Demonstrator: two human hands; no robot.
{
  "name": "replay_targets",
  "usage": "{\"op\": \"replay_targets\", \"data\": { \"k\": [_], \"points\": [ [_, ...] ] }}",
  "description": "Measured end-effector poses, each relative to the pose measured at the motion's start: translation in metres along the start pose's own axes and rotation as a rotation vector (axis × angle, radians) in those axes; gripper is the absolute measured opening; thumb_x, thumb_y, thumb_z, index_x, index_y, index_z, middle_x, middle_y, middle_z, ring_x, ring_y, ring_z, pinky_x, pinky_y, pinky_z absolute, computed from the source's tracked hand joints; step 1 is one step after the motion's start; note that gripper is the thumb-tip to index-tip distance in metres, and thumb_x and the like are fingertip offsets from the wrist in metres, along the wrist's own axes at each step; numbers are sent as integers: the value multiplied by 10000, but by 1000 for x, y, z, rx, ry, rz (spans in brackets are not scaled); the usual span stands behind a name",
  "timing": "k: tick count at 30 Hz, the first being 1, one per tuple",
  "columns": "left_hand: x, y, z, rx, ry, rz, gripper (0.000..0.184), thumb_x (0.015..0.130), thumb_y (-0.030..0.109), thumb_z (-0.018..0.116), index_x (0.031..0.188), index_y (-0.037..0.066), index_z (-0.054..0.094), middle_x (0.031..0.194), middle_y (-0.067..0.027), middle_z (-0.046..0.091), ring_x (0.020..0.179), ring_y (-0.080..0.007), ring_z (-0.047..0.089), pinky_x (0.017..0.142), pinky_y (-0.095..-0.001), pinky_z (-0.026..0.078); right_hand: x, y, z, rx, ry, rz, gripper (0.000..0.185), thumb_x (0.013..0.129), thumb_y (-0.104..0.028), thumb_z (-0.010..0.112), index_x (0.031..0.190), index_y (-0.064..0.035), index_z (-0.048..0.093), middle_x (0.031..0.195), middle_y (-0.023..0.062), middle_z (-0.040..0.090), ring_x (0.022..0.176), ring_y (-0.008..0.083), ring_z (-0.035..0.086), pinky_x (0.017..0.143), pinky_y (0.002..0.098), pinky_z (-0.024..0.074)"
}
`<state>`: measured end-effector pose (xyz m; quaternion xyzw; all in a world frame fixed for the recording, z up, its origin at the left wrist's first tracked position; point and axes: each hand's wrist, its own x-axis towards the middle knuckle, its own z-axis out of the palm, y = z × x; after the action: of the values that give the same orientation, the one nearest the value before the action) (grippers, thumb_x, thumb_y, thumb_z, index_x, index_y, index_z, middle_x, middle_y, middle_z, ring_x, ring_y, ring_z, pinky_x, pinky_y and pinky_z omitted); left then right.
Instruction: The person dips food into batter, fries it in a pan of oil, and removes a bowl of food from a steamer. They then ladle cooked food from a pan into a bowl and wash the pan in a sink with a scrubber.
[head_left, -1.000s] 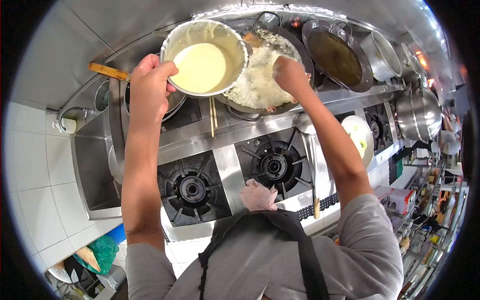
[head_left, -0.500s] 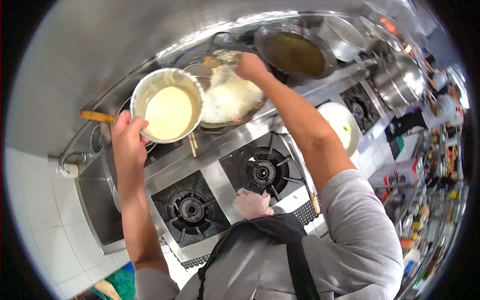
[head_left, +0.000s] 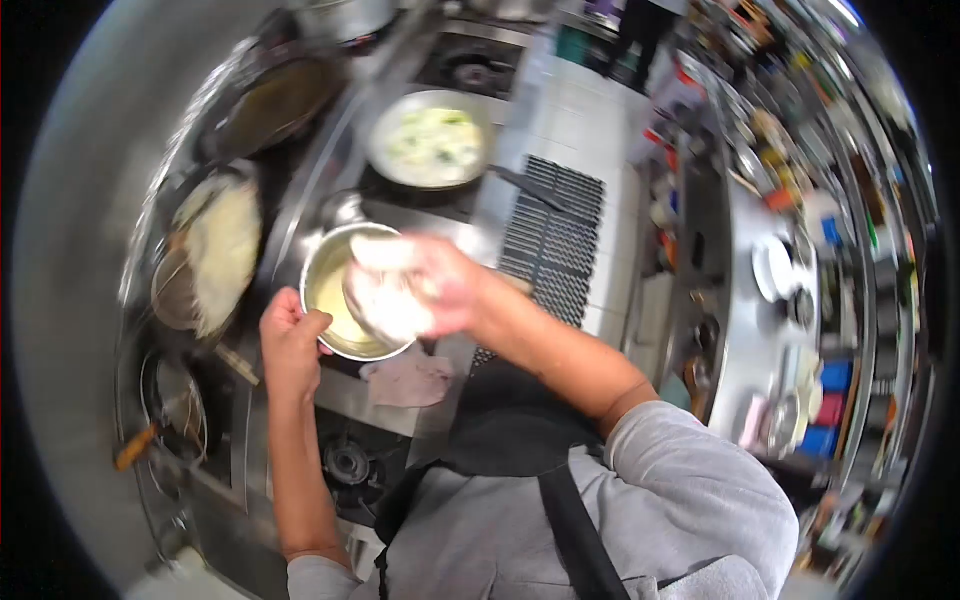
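My left hand (head_left: 292, 345) grips the rim of a round metal bowl (head_left: 317, 262) at its lower left, thumb over the edge. Pale yellow batter (head_left: 335, 295) lies inside it. Over the bowl's right side is my right hand (head_left: 435, 285), smeared by motion, with a whitish blur about the fingers. Whether it holds anything cannot be made out. Left of the bowl, a pale frothy layer (head_left: 225, 250) covers part of a wok, beside a round wire strainer (head_left: 175, 290).
A pan (head_left: 432, 140) of white and green food sits on the stove above the bowl. A dark wok (head_left: 280, 105) stands upper left. Near my apron lie a pink cloth (head_left: 408, 380) and a burner (head_left: 347, 460). A wooden handle (head_left: 135, 448) juts out at lower left. Another person (head_left: 645, 40) stands far off.
My view has turned to the right. The bowl has come away from beside the frothing wok, still in my left hand. My right hand has moved from above the wok to the bowl.
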<state>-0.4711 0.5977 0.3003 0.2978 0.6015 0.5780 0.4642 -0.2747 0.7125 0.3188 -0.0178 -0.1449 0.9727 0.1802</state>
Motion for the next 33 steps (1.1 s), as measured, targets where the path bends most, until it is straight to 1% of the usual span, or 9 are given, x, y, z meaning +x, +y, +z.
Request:
{"op": "replay_targets", "data": {
  "k": [4, 6, 9, 15, 18, 20, 23, 28, 33],
  "points": [
    [1, -51, 114, 55, -274, -122, 210, 807, -58, 621, 780, 92, 476, 702, 16, 548, 547, -56, 499, 461, -228, 418, -138, 7, -47, 31, -143, -70, 422, 1098, -291, 448, 916, 47, 623, 786, 189, 613, 588, 259, 565, 521, 348, 494],
    [-8, -88, 167, 95, -398, -156, 208, 804, -57, 621, 781, 93, 478, 701, 21, 541, 550, -57, 497, 463, -231, 420, -207, 17, -72, 116, 59, -92, 429, 1102, -287, 436, 899, 48, 613, 751, 179, 589, 549, 235, 542, 473, 331, 470],
    [-32, -145, 241, 190, -534, -197, 203, 819, -50, 626, 786, 98, 492, 700, 21, 540, 562, -64, 515, 472, -231, 430, -308, 29, -101, 168, -97, -208, 428, 1084, -317, 461, 916, 23, 660, 748, 156, 604, 523, 234, 558, 455, 326, 476],
    [-109, -286, 374, 256, -765, -336, 216, 825, -69, 619, 778, 86, 476, 704, 2, 536, 547, -83, 520, 468, -254, 445, -499, 99, -103, 178, 107, -646, 506, 1112, -359, 388, 801, -5, 571, 653, 148, 523, 489, 219, 484, 384, 311, 419],
    [-144, -386, 432, 298, -884, -301, 216, 820, -60, 616, 765, 84, 465, 693, 6, 510, 571, -83, 510, 460, -276, 409, -582, 150, -101, 99, 105, -902, 389, 940, -330, 762, 923, 1, 558, 760, 117, 561, 565, 188, 513, 462, 285, 439],
    [-174, -428, 478, 289, -963, -398, 158, 821, -52, 637, 802, 59, 526, 744, -36, 588, 568, -116, 567, 463, -274, 467, -636, 191, -97, 179, 208, -982, 363, 937, -308, 762, 891, -8, 563, 735, 108, 570, 589, 196, 540, 473, 294, 448],
    [-225, -490, 547, 338, -1027, -419, 201, 804, -39, 650, 767, 75, 489, 713, -37, 549, 548, -135, 555, 446, -291, 464, -700, 250, -85, 285, 448, -1121, 410, 1065, -271, 482, 784, -3, 614, 627, 98, 547, 477, 183, 528, 393, 297, 434],
    [-298, -573, 640, 233, -1117, -495, 142, 778, -43, 637, 814, 34, 523, 702, -56, 560, 512, -155, 558, 428, -335, 486, -752, 337, -65, 497, 695, -1322, 427, 1035, -251, 451, 719, 8, 574, 581, 131, 533, 417, 206, 478, 355, 311, 395],
    [-340, -644, 694, 70, -1126, -746, 238, 879, 24, 690, 1115, 22, 655, 913, -78, 710, 815, -213, 707, 615, -358, 588, -766, 374, -62, 468, 717, -1361, 425, 1012, -260, 472, 712, 21, 579, 559, 145, 537, 409, 236, 488, 378, 349, 398]
  ]
}}
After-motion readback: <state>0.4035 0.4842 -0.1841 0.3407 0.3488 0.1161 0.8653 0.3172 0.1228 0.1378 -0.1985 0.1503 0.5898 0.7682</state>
